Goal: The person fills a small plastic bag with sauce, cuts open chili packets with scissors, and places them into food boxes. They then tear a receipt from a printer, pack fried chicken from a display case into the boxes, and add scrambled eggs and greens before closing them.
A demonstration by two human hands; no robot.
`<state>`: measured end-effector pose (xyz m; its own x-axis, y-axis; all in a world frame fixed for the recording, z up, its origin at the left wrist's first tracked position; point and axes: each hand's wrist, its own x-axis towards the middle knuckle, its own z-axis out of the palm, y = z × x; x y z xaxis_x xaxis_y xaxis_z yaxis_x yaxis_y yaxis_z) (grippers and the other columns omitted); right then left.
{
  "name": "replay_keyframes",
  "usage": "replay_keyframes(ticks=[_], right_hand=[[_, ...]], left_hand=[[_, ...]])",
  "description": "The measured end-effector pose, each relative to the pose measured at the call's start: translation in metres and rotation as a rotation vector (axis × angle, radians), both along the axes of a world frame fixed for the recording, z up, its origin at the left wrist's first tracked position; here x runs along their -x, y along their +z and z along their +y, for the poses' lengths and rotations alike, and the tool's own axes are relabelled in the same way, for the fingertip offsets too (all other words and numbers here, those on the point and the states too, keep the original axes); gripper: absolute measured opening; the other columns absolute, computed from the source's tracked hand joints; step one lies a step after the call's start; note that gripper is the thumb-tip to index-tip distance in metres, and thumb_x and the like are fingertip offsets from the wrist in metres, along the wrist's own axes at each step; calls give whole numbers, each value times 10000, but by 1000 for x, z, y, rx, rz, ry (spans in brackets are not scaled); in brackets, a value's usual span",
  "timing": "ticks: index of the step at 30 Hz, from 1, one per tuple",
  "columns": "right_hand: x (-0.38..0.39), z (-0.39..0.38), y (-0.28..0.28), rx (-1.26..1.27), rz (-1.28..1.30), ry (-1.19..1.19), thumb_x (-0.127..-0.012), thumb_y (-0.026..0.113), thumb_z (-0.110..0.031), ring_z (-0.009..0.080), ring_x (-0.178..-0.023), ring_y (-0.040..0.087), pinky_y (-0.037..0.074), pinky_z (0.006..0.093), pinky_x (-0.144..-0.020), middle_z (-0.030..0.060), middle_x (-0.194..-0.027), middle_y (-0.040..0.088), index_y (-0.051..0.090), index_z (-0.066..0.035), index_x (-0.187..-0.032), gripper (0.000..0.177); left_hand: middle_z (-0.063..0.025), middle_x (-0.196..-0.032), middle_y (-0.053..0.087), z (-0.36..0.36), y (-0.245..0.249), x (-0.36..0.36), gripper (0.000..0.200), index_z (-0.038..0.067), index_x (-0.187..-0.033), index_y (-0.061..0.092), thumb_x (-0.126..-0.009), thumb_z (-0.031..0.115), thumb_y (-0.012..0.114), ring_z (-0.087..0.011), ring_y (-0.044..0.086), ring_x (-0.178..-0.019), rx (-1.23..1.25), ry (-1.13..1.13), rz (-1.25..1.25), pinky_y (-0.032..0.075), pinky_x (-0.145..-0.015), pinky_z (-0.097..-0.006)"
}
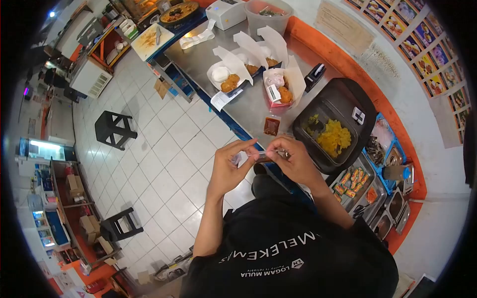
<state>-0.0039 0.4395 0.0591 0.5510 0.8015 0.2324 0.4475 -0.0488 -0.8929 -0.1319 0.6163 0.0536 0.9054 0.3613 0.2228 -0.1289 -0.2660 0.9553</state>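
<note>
The small clear bag [251, 157] is held up between both hands, just to the left of the black tub [299, 131] and close to its near corner. It is over the edge of the steel counter [198, 52], in front of the person's chest.

The left hand [231, 166] comes up from a bent arm. Its thumb and fingers are pinched tight on the left end of the bag. The right hand [297, 161] comes in from the other side with its elbow bent too. Its fingers are curled and pinched on the right end of the bag. The two hands are very near each other, with only the bag between them. Both wrists are lifted, and neither hand rests on the counter.

The black tub is one big tub with a pile of yellow food [335, 138] inside. Just past the tub's left corner sits one little pot of red sauce [272, 126]. Farther along the counter from the tub there are three open food boxes [272, 94] with white paper sticking up. One black tape holder [314, 75] sits beside the far end of the tub. On the near side of the tub is one metal tray of small orange packets [352, 180]. Well to the left of the tub, down on the white tile floor, stand two black stools [115, 129].
</note>
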Motion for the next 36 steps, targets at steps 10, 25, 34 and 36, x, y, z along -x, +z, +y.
replay_keyframes(ticks=[10, 25, 34, 36], right_hand=[[-46, 61, -68, 19, 51, 3, -942, 691, -127, 321, -855, 608, 465, 400, -797, 111, -912, 627, 621, -43, -978, 115], [-68, 48, -183, 383, 272, -656, -945, 700, -143, 376, -958, 659, 516, 450, -837, 176, -1014, 683, 672, -3, -993, 150], [-100, 102, -167, 332, 540, -951, -915, 668, -93, 397, -939, 672, 531, 462, -850, 213, -1018, 680, 667, 34, -1036, 176], [-102, 115, -170, 454, 395, -1060, -911, 666, -81, 379, -914, 691, 542, 445, -830, 212, -1018, 694, 668, 37, -1040, 175]], left_hand=[[-95, -846, 735, 74, -42, -66, 229, -36, -1032, 762, -812, -42, 826, -148, 676, -787, -148, -117, 214, 518, -739, -271], [-177, -1212, 703, 151, -171, -197, 514, 33, -1449, 483, -976, 63, 681, -205, 688, -949, 660, -395, 726, 557, -881, -332], [-188, -1124, 725, 212, -175, -212, 398, -5, -1430, 499, -1067, 136, 579, -241, 724, -1006, 584, -455, 698, 589, -914, -348], [-163, -1077, 734, 233, -168, -210, 426, -6, -1426, 504, -1046, 146, 623, -216, 732, -947, 562, -470, 703, 593, -884, -328]])
